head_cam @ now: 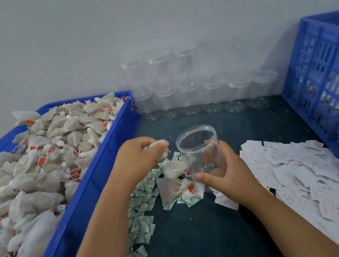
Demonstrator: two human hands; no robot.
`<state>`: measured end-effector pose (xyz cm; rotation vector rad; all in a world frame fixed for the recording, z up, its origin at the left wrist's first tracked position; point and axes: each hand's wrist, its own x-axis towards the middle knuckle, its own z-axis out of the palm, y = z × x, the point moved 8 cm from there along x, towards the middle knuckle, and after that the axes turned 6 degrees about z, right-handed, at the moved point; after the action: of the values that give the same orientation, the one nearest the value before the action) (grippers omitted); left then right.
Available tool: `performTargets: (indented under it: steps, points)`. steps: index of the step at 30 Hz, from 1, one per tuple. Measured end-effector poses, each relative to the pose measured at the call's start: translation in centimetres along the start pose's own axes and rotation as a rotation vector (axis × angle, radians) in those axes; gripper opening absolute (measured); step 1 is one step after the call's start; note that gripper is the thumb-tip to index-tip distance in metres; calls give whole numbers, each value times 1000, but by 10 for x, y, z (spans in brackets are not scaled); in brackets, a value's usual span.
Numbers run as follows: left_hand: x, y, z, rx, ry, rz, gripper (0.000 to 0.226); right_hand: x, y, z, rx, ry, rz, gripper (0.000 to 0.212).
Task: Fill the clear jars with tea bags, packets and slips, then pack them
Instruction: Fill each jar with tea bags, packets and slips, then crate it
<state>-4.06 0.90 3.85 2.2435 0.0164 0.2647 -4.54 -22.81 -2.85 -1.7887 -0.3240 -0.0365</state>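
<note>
The left hand [137, 156], just left of the frame's centre, is clenched round a small clump of tea bags [160, 150]; white mesh pokes out past the knuckles on the right. The right hand [226, 171], just right of centre, grasps a jar [198, 145] low on its side. Its thumb lies across the near face and its fingers show through the clear plastic behind. The jar has no lid, its mouth faces up and tips slightly toward the upper left, and it looks empty. The clump sits just left of the jar's rim, apart from it.

Below and left of the jar, a few loose bags [170, 187] with red tags lie on the table [207, 246]. The top one is right against the jar's lower side; whether it touches cannot be told. Under and around them a band of green-and-white packets [142, 203] runs down toward the lower centre, beside the left forearm. Right of the right forearm, white slips [303, 172] with faint red print spread in a wide pile to the lower right corner.

The left side of the frame is taken up by a blue tray [96, 182] holding a heap [35, 170] of mesh bags with red tags. A blue slatted crate [321, 69] stands at the right edge, its contents blurred. At upper centre, empty jars [189, 93] stand against the grey wall [144, 19] in two tiers, the upper tier shorter.
</note>
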Motion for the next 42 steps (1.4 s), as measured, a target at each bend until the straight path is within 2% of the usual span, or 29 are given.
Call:
performTargets:
  steps: [4,7,9,12,14,16,22,26,29,33,37,39,42]
  points:
    - [-3,32,-19,-258,148,75,27,-2,-3,2,-30,-27,-17,80]
    - [-1,59,-27,-474,189,117,28,-4,-10,2,-87,-20,-49,81]
    - [0,76,-27,-413,165,177,28,-5,-13,3,-97,-23,-65,81]
    - [1,93,-16,-92,100,246,29,-7,-18,4,-70,-26,-82,79]
    - [1,98,-6,133,34,224,28,-7,-19,3,-68,-21,-87,80]
    - [1,100,7,251,-80,186,28,-6,-18,2,-63,-17,-90,82]
    - [-6,98,10,194,-290,131,35,-3,-11,1,-60,-10,-82,79]
    - [-6,97,10,205,-429,109,65,-4,-8,2,-81,-15,-81,82]
    - [-2,105,12,327,-408,170,83,-3,-6,3,-87,-21,-80,81]
    - [-4,105,9,242,-483,198,61,-1,-4,2,-112,-10,-74,79]
    - [-2,114,4,6,-369,234,55,-1,-2,3,-80,-15,-64,80]
    - [-2,118,7,60,-278,263,55,-1,-4,4,-63,-19,-74,79]
    - [-2,113,19,184,-238,266,61,-3,-8,1,-2,-6,-89,79]
